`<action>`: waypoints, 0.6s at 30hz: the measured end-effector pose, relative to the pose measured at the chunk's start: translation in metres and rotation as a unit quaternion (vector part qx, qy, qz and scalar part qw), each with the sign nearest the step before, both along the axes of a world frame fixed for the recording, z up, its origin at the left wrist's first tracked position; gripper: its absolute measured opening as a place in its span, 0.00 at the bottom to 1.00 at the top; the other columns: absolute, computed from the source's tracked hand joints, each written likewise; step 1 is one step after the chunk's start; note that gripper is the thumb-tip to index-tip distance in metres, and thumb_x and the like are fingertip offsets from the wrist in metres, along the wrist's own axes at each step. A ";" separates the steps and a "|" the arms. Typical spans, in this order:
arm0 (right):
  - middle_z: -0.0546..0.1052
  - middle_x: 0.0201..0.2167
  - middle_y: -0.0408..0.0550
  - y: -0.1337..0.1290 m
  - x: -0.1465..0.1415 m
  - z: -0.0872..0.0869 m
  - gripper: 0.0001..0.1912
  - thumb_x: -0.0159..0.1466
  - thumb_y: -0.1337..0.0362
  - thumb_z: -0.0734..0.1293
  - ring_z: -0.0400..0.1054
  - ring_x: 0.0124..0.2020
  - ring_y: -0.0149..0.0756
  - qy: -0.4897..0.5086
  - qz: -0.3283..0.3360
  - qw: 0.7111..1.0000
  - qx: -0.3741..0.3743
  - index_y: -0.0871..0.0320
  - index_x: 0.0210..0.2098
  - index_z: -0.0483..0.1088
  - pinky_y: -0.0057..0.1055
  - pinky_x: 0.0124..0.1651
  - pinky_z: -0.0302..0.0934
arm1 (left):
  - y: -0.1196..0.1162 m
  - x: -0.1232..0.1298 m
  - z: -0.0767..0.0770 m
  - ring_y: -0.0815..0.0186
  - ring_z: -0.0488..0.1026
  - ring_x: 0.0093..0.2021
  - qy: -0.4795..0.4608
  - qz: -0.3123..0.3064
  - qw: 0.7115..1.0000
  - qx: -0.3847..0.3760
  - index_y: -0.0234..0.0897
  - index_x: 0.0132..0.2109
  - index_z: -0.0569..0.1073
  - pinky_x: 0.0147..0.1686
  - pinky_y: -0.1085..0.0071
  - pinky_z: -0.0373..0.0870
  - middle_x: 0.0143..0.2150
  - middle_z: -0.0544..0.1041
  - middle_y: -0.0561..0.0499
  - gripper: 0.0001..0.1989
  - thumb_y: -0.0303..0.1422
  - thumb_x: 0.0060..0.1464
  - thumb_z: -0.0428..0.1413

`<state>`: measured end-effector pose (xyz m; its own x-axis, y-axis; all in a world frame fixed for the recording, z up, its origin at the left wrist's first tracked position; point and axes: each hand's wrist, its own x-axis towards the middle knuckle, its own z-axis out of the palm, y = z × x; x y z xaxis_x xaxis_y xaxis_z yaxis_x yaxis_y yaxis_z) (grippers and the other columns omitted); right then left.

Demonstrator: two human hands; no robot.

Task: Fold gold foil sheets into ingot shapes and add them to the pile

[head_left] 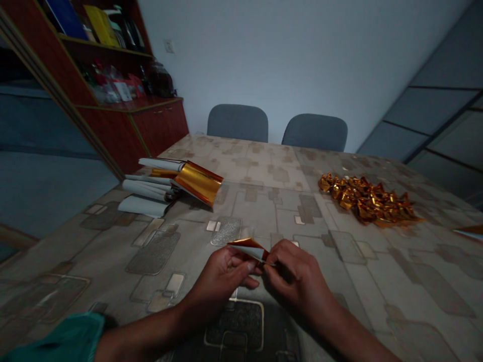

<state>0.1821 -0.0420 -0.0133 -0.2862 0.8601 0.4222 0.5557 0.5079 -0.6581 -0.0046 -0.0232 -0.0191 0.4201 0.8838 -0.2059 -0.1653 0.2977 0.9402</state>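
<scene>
Low over the near middle of the table, a partly folded sheet of gold foil paper (pixel 247 245) is held between both hands. Its shiny side is orange-gold and its back is pale grey. My left hand (pixel 228 271) is closed on the left part of the paper, thumb on top. At the paper's right end, my right hand (pixel 292 269) pinches it between thumb and fingers. The fingers hide the paper's lower side.
A stack of gold foil sheets (pixel 199 182) lies at the table's left. Several folded gold foil pieces (pixel 372 200) are clustered at the right. Two grey chairs (pixel 237 122) stand behind the patterned table (pixel 260 201). A red-brown cabinet (pixel 162 125) is at the back left.
</scene>
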 end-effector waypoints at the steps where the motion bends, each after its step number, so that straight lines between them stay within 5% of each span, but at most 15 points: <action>1: 0.71 0.26 0.44 0.000 0.000 0.000 0.10 0.64 0.73 0.63 0.66 0.28 0.33 -0.006 0.003 1.000 0.004 0.57 0.27 0.68 0.28 0.31 0.57 | 0.000 0.000 0.000 0.58 0.80 0.41 0.000 -0.006 1.000 0.004 0.33 0.44 0.78 0.34 0.70 0.78 0.41 0.82 0.43 0.22 0.45 0.49 0.68; 18: 0.70 0.28 0.45 -0.003 -0.002 0.006 0.10 0.67 0.72 0.65 0.66 0.31 0.35 -0.005 0.020 0.999 -0.041 0.58 0.29 0.70 0.30 0.33 0.55 | 0.002 0.001 -0.003 0.62 0.81 0.39 -0.030 -0.060 0.997 -0.048 0.33 0.42 0.81 0.36 0.74 0.76 0.39 0.84 0.44 0.23 0.48 0.47 0.70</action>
<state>0.1806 -0.0451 -0.0077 -0.3239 0.8796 0.3484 0.5428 0.4744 -0.6930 -0.0037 -0.0209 -0.0225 0.5363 0.8035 -0.2583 -0.1774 0.4065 0.8962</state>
